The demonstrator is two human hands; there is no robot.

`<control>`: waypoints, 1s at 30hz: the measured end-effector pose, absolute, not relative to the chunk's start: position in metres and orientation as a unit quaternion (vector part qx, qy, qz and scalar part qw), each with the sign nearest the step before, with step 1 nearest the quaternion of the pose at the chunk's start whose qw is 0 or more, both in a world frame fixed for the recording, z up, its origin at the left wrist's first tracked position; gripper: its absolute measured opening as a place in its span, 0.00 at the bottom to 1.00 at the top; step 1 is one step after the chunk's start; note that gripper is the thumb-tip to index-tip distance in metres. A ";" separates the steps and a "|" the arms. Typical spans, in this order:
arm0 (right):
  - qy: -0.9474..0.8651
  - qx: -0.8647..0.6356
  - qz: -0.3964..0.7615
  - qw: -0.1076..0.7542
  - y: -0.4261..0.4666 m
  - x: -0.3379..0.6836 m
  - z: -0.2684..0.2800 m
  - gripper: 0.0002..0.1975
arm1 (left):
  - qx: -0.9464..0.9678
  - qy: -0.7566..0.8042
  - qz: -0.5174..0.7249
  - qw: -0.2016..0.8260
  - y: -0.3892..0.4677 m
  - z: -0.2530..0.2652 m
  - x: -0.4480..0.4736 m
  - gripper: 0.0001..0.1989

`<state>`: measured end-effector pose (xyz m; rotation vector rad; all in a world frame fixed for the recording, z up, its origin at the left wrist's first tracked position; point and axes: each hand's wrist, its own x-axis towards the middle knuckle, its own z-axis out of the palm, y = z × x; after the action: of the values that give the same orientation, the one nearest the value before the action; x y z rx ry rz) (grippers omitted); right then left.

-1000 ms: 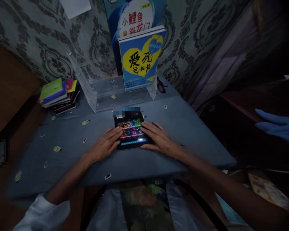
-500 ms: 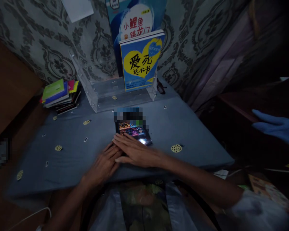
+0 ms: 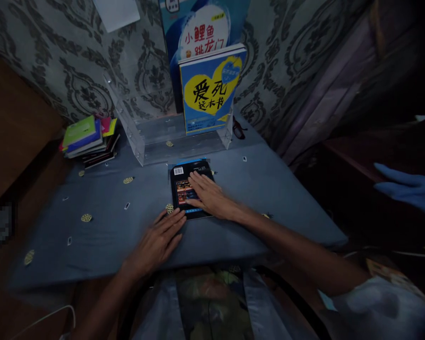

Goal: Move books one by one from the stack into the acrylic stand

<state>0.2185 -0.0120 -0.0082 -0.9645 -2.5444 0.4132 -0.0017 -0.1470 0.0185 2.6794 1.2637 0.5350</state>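
Right grip [image 3: 211, 196], now off left grip [image 3: 164, 234], lies flat, dark book [image 3: 183, 189] beneath; both unclenched, grasping nothing.

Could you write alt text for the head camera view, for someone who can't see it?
A person's right hand lies across a dark book on a blue-grey table, with the left hand at the book's near-left corner. Behind, a clear stand holds a blue-and-yellow book; a book stack sits at left.
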 end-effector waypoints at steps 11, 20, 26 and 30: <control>-0.929 -0.303 0.104 0.184 -0.072 0.265 -0.008 0.41 | 0.885 0.422 0.186 0.067 -0.146 0.016 -0.002 0.26; -0.941 -0.255 0.134 0.176 -0.109 0.283 0.005 0.46 | 0.885 0.448 0.123 0.027 -0.145 0.013 0.007 0.39; -0.950 -0.208 0.139 0.190 -0.138 0.306 0.001 0.35 | 0.913 0.396 0.093 0.015 -0.181 0.022 0.004 0.40; -0.943 -0.189 0.120 0.248 -0.144 0.310 0.000 0.28 | 0.925 0.367 0.101 -0.009 -0.193 0.021 0.005 0.29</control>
<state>0.3098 -0.1436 -0.0003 -0.5144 -2.5689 0.3279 0.0046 -0.1925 0.0212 2.9225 1.1587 0.3177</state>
